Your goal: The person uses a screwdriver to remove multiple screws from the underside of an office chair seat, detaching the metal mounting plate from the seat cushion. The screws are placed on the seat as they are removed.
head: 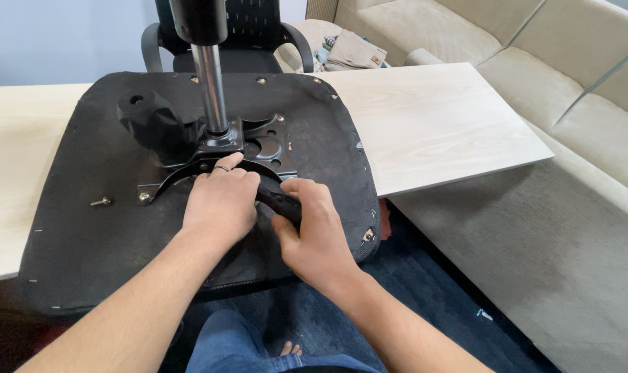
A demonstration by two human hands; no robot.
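Observation:
An upturned black chair seat lies on a light wooden table. A black metal mechanism plate with a chrome gas cylinder is fixed at its middle. My left hand, a ring on one finger, presses down on the plate's curved front edge. My right hand grips a black tool handle right beside it. What lies under the hands is hidden. A loose bolt rests on the seat to the left.
A black mesh office chair stands behind the table. A beige sofa fills the right side, with folded papers on it. Below is dark blue carpet and my knee in jeans.

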